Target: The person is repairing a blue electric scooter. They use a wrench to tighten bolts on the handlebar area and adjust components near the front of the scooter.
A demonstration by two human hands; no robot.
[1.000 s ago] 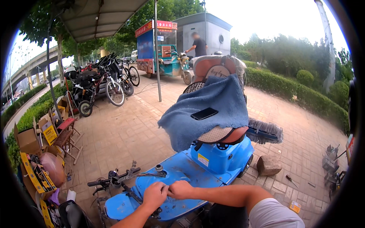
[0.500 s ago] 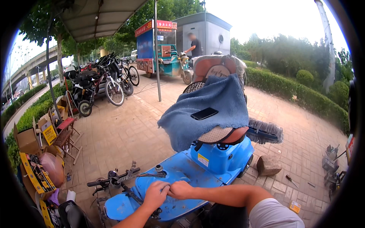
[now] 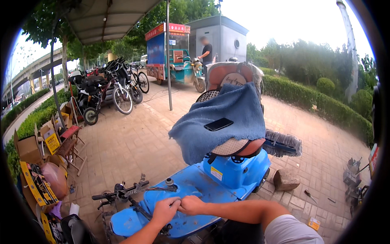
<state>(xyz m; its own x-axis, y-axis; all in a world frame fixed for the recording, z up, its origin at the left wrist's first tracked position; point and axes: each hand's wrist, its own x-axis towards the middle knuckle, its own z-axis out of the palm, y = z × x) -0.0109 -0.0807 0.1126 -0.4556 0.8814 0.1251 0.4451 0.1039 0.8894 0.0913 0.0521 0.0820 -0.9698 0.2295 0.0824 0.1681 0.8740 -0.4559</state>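
My left hand [image 3: 164, 209] and my right hand [image 3: 191, 205] meet with bent fingers above the blue deck [image 3: 191, 221] of a mobility scooter; what they grip between them is too small to make out. Beside my left hand lie a black handlebar assembly [image 3: 128, 191] with cables and a steering tube [image 3: 170, 182] standing up from the deck. Beyond, a blue fleece cloth [image 3: 191, 134] drapes over the padded seat [image 3: 231, 73], with a black phone [image 3: 218, 124] lying on it. A grey fringed duster [image 3: 284, 144] sticks out to the seat's right.
Cardboard boxes [image 3: 30, 148] and a folding stool [image 3: 69, 148] crowd the left. Bicycles [image 3: 122, 97], a canopy post [image 3: 168, 97] and a food cart [image 3: 160, 53] stand behind, with a person [image 3: 205, 55] beside it. A stone block [image 3: 286, 181], screwdriver [image 3: 310, 195] and hedge [image 3: 308, 93] are right.
The person by the cart has shifted slightly to the left. My two hands stay together in almost the same place, with very little movement.
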